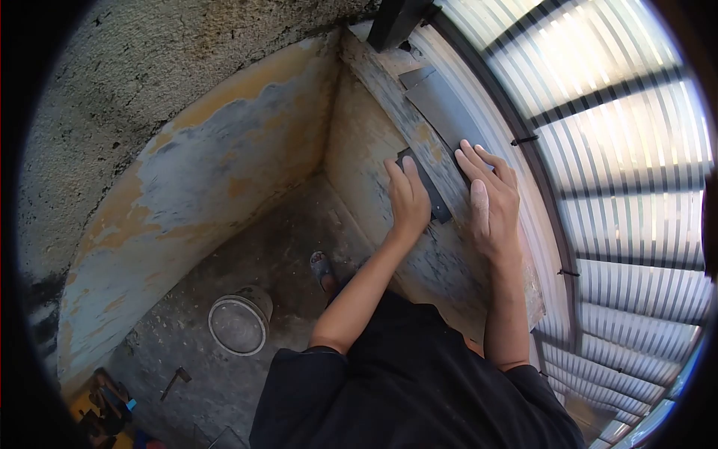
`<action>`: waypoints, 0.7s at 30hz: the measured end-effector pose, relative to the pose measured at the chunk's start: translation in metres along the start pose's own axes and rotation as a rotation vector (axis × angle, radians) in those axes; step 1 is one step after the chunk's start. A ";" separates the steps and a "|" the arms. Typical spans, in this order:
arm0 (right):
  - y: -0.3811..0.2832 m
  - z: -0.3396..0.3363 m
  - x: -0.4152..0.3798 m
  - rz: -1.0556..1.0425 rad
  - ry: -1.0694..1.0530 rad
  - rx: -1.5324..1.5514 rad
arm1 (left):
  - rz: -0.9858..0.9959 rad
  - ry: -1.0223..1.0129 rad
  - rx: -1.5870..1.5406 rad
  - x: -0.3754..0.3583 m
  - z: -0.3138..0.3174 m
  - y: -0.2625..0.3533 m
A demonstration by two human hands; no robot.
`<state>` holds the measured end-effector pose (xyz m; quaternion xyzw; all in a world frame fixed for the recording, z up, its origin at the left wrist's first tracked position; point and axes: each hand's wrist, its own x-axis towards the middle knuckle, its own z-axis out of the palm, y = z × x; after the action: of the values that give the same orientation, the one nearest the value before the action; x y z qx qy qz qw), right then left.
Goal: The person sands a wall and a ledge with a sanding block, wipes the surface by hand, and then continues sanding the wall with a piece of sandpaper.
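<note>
My left hand [408, 200] is at the inner face of a low wall, its fingers bent and its thumb against a dark flat plate [438, 208]. Part of that plate is covered by the hand. On top of the wall, my right hand [495, 200] lies with its fingers stretched out, fingertips at the lower end of a smooth grey sheet [443, 105]. Between the two hands runs the wall's worn, paint-stained edge [428, 142]. What the left fingertips press on is partly hidden.
A lidded bucket [238, 325] stands on the rough floor. An L-shaped tool [176, 382] lies to its left, near a pile of tools [108, 404]. Peeling walls [224, 150] enclose the left side. A dark barred frame with translucent corrugated panels [621, 150] borders the right.
</note>
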<state>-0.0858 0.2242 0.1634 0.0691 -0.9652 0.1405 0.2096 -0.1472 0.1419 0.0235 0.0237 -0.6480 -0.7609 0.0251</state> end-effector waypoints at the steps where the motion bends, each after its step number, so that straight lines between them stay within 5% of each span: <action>1: 0.001 0.000 0.000 -0.005 0.005 -0.003 | 0.026 -0.007 -0.032 -0.003 -0.001 0.001; 6: 0.001 0.002 -0.001 -0.019 0.017 -0.016 | 0.072 0.146 0.206 0.093 -0.021 0.000; 13: 0.000 0.001 -0.002 -0.010 0.013 -0.015 | 0.153 0.074 0.186 -0.009 0.001 -0.009; 21: 0.001 0.004 -0.003 -0.020 0.014 -0.029 | -0.036 0.038 0.193 0.036 -0.009 -0.006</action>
<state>-0.0850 0.2246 0.1585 0.0747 -0.9649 0.1249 0.2188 -0.1823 0.1316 0.0162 0.0522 -0.7172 -0.6945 0.0214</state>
